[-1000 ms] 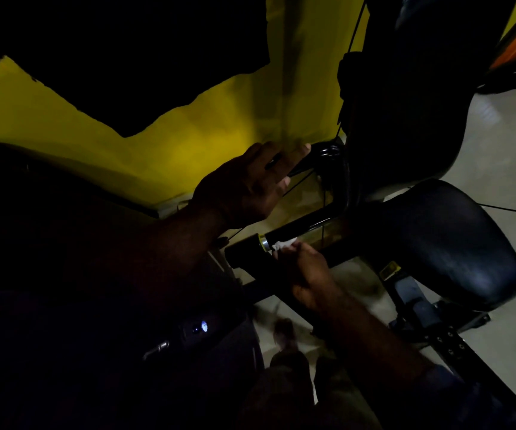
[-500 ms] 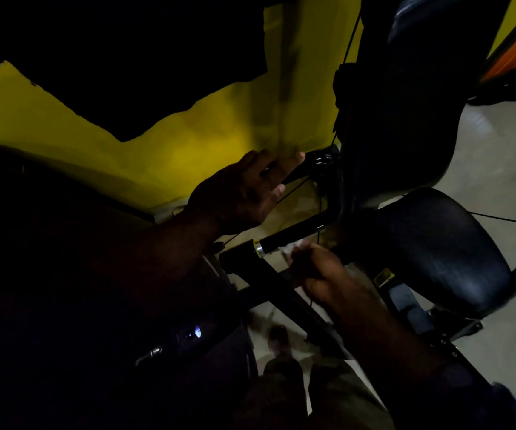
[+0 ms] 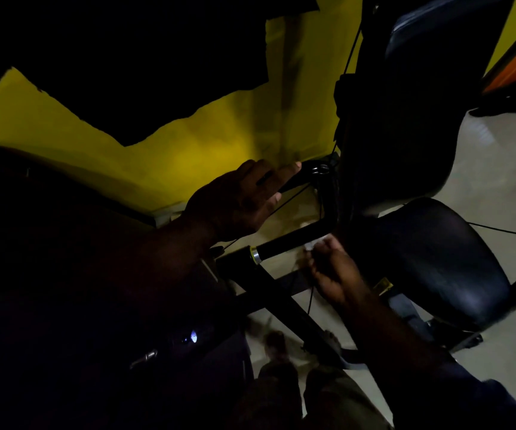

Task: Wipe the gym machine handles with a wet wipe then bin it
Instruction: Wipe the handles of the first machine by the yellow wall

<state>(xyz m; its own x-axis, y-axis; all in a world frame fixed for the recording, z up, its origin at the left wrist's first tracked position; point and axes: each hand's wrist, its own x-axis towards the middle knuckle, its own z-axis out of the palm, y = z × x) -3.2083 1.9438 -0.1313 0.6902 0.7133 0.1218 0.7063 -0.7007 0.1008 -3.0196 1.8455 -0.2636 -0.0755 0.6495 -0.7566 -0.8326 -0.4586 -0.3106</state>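
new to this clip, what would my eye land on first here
The bright yellow wall at upper left stands out in the dark room. In the middle, the right hand pinches a white wet wipe at the lower black handle, while the left hand rests on the upper bar. A black padded seat sits to the right.

Yellow wall [image 3: 188, 150], black seat [image 3: 436, 259], black handle [image 3: 297, 240].

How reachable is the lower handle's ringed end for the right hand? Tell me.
Probably yes: the right hand, holding the wet wipe, is beside the lower handle, which looks bare along to the ring. The left hand rests higher up.
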